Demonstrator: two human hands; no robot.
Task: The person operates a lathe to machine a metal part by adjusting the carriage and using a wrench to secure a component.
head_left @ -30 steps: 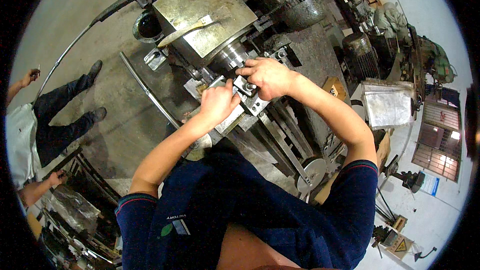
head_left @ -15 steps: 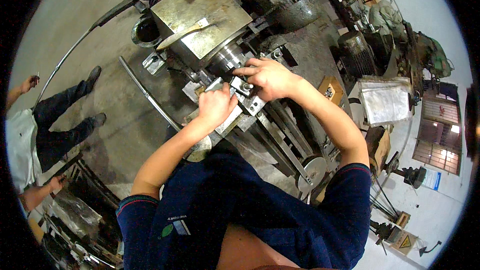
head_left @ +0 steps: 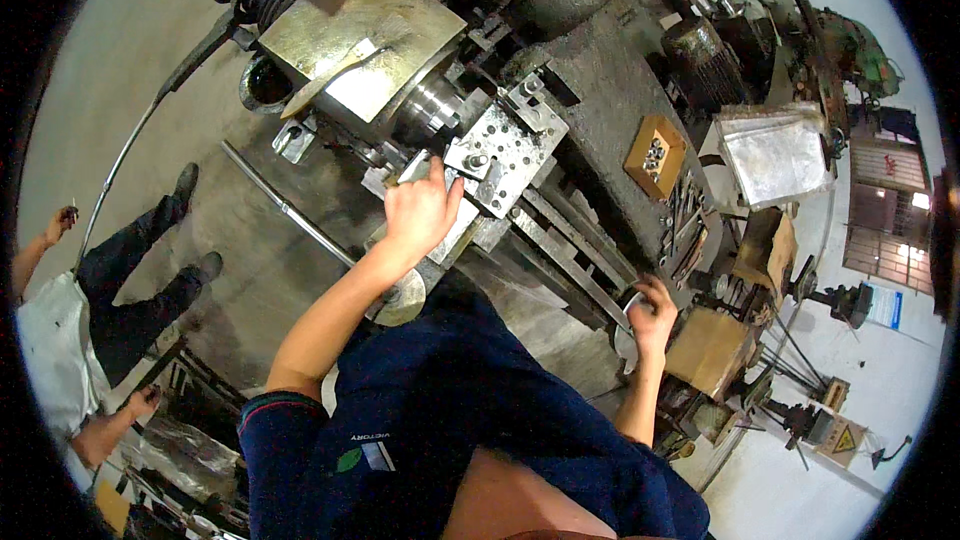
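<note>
My left hand (head_left: 418, 208) rests on the metal slide of a lathe-like machine, its index finger and thumb apart beside the drilled tool plate (head_left: 503, 155). A bolted clamp block (head_left: 475, 158) sits by those fingertips. Just beyond is the shiny round chuck (head_left: 432, 105), projecting from the box-shaped headstock (head_left: 365, 25). Lower right, my right hand (head_left: 652, 318) is closed at the rim of a round metal handwheel (head_left: 626, 345), whose far part the fingers cover. What lies under my left palm is hidden.
A wooden-handled brush (head_left: 335, 78) lies on the headstock. A long metal lever (head_left: 285, 205) slants at left. On the bench at right are an open box of small metal parts (head_left: 655, 158) and several tools (head_left: 685, 225). Another person (head_left: 65, 340) stands at far left.
My right hand has left the tool plate and moved down and right to the handwheel, uncovering the plate. The left hand stays by the clamp block. The view has shifted slightly.
</note>
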